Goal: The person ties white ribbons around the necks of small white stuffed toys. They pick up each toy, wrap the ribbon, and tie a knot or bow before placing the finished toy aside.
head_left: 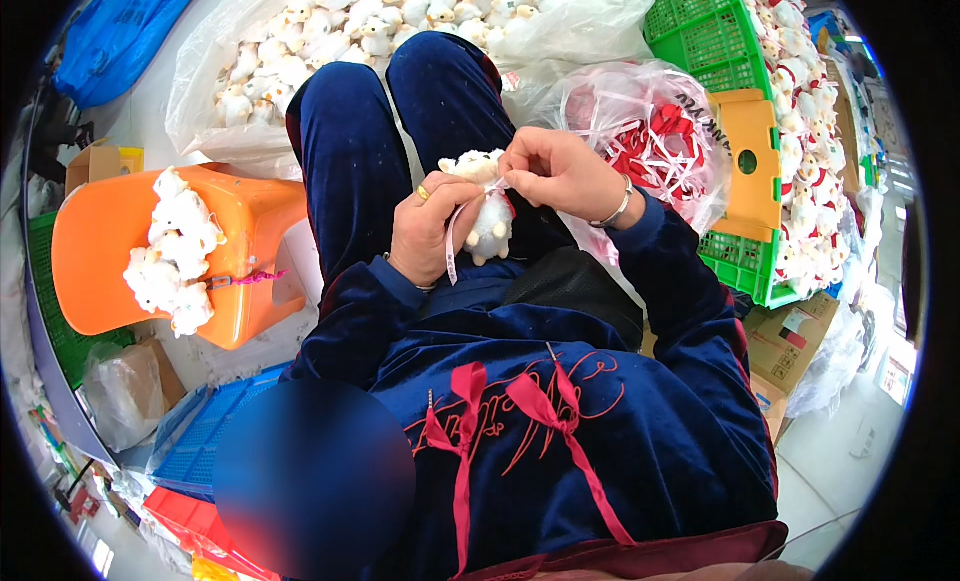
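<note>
A small plush toy (490,229), cream at the head and pale grey on the body, is held upright over my lap. My left hand (432,226), with a gold ring, is closed against its side. A narrow pale ribbon (451,249) with printing hangs down from those fingers. At the toy's neck my right hand (568,173), wearing a silver bracelet, pinches the ribbon between thumb and forefinger. A bit of red shows beside the neck, partly covered by the fingers.
An orange stool (95,251) at left carries several white plush toys (175,251). Ahead, a clear bag (195,111) holds many more. To the right are a bag of red and white ribbons (665,151) and a green crate (700,31) beside piled plush toys (805,151).
</note>
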`<control>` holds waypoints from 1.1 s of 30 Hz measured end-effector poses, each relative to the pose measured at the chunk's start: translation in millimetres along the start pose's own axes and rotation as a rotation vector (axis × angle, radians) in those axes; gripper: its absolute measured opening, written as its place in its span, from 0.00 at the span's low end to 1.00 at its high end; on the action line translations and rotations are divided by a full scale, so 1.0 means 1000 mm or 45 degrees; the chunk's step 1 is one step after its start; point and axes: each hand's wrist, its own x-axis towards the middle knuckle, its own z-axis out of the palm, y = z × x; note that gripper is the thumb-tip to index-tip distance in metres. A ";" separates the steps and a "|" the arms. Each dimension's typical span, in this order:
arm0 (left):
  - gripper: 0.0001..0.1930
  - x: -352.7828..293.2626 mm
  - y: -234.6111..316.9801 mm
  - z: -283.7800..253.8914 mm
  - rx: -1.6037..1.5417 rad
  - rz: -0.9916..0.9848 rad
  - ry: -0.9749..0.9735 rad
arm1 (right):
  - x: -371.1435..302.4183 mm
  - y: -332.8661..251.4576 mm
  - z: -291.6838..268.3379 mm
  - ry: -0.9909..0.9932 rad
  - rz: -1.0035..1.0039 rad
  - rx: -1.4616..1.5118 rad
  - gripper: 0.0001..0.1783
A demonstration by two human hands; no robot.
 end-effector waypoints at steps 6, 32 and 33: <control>0.08 0.000 0.000 0.002 0.017 0.003 0.010 | -0.006 -0.021 -0.009 -0.118 0.260 -0.141 0.08; 0.08 0.006 0.010 -0.020 0.229 0.147 -0.225 | -0.010 -0.001 0.014 0.289 -0.127 0.375 0.06; 0.08 0.007 0.010 -0.022 0.239 0.136 -0.243 | -0.011 -0.001 0.012 0.238 -0.084 0.433 0.06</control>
